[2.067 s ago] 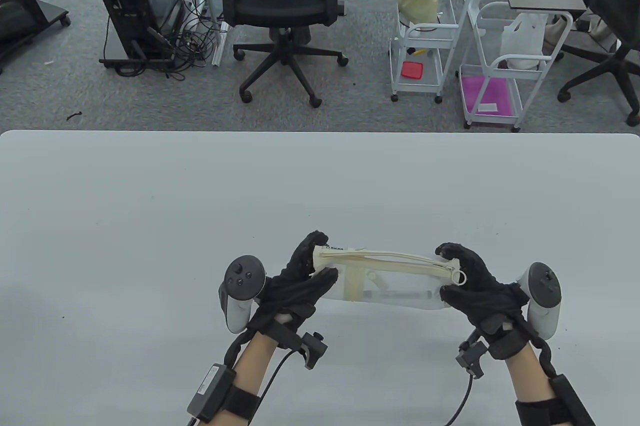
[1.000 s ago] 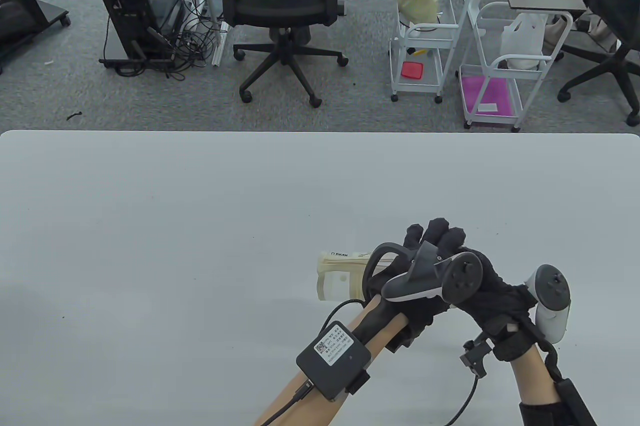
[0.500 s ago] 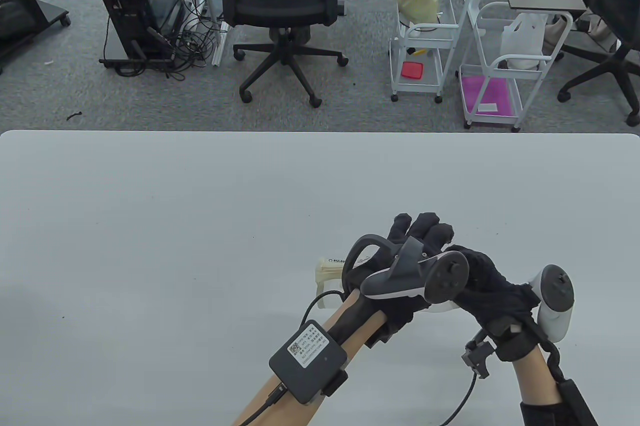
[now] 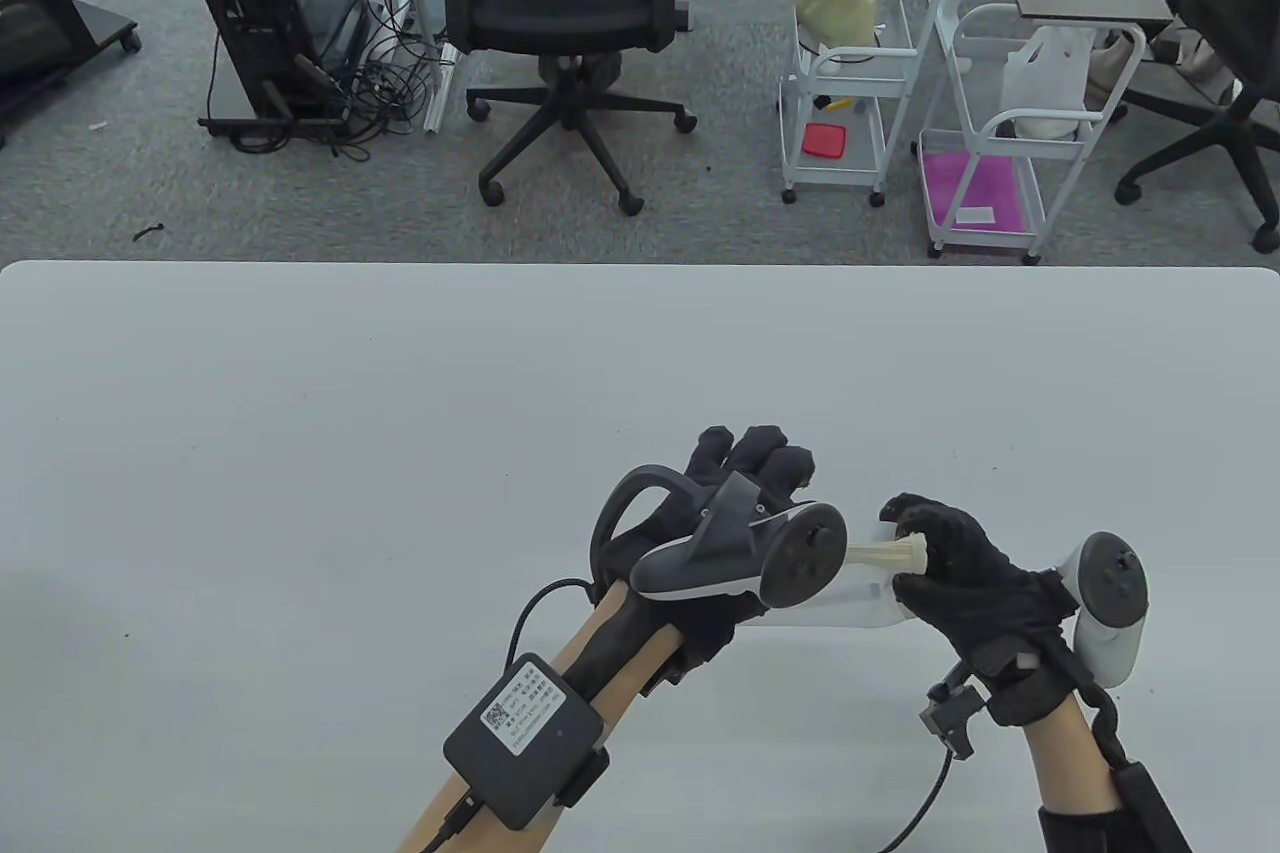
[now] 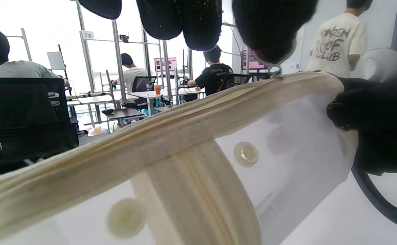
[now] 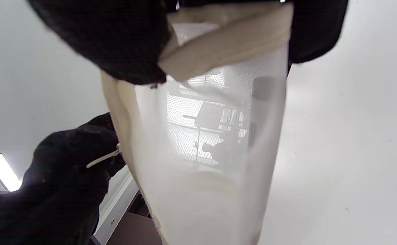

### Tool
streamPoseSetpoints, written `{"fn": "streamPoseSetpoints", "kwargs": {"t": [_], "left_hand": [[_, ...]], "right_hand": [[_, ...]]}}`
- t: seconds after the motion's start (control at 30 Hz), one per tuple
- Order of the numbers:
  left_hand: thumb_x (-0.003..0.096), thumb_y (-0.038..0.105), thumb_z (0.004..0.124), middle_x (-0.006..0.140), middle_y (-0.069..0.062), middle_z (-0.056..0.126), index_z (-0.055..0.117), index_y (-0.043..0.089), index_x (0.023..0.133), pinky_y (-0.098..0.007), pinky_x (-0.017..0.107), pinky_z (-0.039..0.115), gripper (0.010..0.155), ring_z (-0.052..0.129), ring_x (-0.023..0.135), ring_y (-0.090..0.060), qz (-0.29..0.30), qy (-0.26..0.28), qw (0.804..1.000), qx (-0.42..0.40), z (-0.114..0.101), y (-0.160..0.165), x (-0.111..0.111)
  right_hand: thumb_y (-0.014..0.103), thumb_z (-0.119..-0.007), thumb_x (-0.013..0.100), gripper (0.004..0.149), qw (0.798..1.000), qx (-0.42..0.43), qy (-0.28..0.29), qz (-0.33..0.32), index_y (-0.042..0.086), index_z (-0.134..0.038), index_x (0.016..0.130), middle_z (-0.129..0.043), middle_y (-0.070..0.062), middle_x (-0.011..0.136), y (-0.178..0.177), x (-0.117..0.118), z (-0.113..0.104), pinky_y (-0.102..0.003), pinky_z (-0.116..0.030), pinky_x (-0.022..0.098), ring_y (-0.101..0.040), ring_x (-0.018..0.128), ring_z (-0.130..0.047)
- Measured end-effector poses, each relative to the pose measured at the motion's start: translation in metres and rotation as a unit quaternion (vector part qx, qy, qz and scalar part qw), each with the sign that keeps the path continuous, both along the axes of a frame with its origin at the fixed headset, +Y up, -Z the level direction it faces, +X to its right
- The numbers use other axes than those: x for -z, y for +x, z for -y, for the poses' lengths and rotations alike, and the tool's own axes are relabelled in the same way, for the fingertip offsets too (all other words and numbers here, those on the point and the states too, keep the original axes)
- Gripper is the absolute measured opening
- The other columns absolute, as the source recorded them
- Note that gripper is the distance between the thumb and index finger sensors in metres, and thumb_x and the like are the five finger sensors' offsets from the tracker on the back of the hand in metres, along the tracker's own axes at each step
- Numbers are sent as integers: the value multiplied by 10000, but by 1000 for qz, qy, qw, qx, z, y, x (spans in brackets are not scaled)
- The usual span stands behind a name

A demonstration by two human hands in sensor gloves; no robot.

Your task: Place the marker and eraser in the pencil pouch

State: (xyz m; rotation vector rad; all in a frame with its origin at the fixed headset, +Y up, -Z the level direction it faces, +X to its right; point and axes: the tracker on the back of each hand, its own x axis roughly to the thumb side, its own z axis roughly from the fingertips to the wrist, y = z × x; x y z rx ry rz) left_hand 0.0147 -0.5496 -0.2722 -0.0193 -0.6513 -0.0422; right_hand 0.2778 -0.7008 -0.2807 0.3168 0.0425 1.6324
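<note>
The translucent pencil pouch (image 4: 868, 583) with a cream zipper strip is held just above the white table, near its front edge. My right hand (image 4: 915, 543) grips the pouch's right end. My left hand (image 4: 750, 483) reaches across over the pouch and hides most of it. In the left wrist view my fingertips (image 5: 270, 30) pinch the zipper pull (image 5: 275, 70) on top of the pouch (image 5: 185, 136). The right wrist view shows the pouch (image 6: 212, 153) hanging from my right fingers (image 6: 116, 44), with the left hand (image 6: 65, 170) on the pull. I cannot make out the marker or eraser clearly.
The white table (image 4: 300, 443) spreads out to the left and behind the hands. Beyond its far edge stand an office chair (image 4: 565, 13), a computer tower (image 4: 270, 3) and white wire carts (image 4: 840, 93).
My left hand let go of the pouch's left end, crossed to the right end, then slid back leftwards along the zipper. My right hand kept hold of the right end.
</note>
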Motion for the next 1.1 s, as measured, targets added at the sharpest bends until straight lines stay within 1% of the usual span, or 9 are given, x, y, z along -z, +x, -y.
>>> {"fn": "streamPoseSetpoints", "kwargs": {"t": [0.23,0.4,0.63,0.8,0.87,0.97,1.03,1.1], "left_hand": [[511,407,689,1197,-32,597,731,538,893,-644,807,496,406,563,1149,-339,-30,-9,999,7,3,-33,5],[508,409,696,1194,-31,607,740,535,890,-642,806,504,404,577,1146,-336,-61,-8,998,28,4,-59,9],[509,412,700,1203,-37,585,741,539,887,-640,806,507,400,570,1147,-337,-96,-12,995,24,5,-91,14],[508,427,701,1207,-43,570,735,550,885,-639,805,509,398,560,1148,-340,-109,-2,994,12,4,-107,15],[511,421,706,1209,-50,560,743,535,888,-642,805,501,396,544,1149,-350,-104,-13,994,-10,5,-109,15],[508,423,702,1212,-48,549,741,524,893,-639,803,508,400,536,1152,-349,-98,-9,995,-27,5,-109,13],[505,432,703,1217,-58,540,738,498,914,-641,802,506,416,526,1153,-359,-91,-4,993,-70,5,-109,9],[501,473,695,1229,-74,523,709,478,963,-645,805,498,463,507,1160,-373,-77,-9,990,-115,8,-107,4]], "right_hand": [[332,-921,368,599,1000,2,-2,2,265,-686,915,-592,-90,1066,-1,0,1,-583,-756,539,-408,890,-785],[327,-919,371,597,1000,3,-8,8,260,-686,916,-590,-98,1066,1,0,1,-586,-754,536,-411,888,-785],[324,-914,374,596,1000,11,-11,12,257,-682,918,-588,-102,1066,3,0,-1,-587,-756,535,-414,889,-783],[324,-913,375,596,999,26,-9,16,266,-679,920,-583,-115,1066,7,0,-4,-588,-757,534,-416,890,-784],[324,-912,377,595,1000,24,-6,15,267,-677,920,-579,-116,1067,7,-1,-6,-588,-755,536,-418,890,-782],[326,-910,377,594,999,26,-2,19,267,-676,920,-580,-120,1065,8,-2,-8,-588,-753,537,-416,889,-783],[322,-910,379,594,999,30,-1,19,264,-676,921,-578,-120,1066,11,-3,-9,-590,-749,538,-422,887,-781],[320,-912,379,596,1000,25,2,19,261,-676,922,-579,-124,1065,12,-5,-11,-593,-743,541,-424,888,-778]]}}
